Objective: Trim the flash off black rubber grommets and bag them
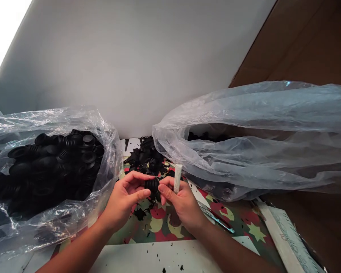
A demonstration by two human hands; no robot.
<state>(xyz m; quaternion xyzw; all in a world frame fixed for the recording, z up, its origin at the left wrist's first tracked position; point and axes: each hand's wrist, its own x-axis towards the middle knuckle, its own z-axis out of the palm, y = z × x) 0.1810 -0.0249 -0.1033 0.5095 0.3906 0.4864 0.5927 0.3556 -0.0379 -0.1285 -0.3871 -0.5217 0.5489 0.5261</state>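
Observation:
A small ribbed black rubber bellows (151,184) sits between the thumb and fingers of my left hand (127,191). My right hand (183,201) is closed against the other side of it, thumb and fingertips at its edge. A pale, tape-wrapped handle (177,178) sticks up from that hand, resting between thumb and forefinger; its lower end is hidden in the grip. Just beyond both hands lies a heap of black rubber scraps (147,155), with more bits under the fingers.
On the left, a clear plastic bag (110,148) holds many black ribbed parts (53,159). Another clear bag (230,159) lies open on the right, by a cardboard box (307,45). Small scissors or snips (218,220) rest on the patterned cover (161,227). White sheet (136,258) in front.

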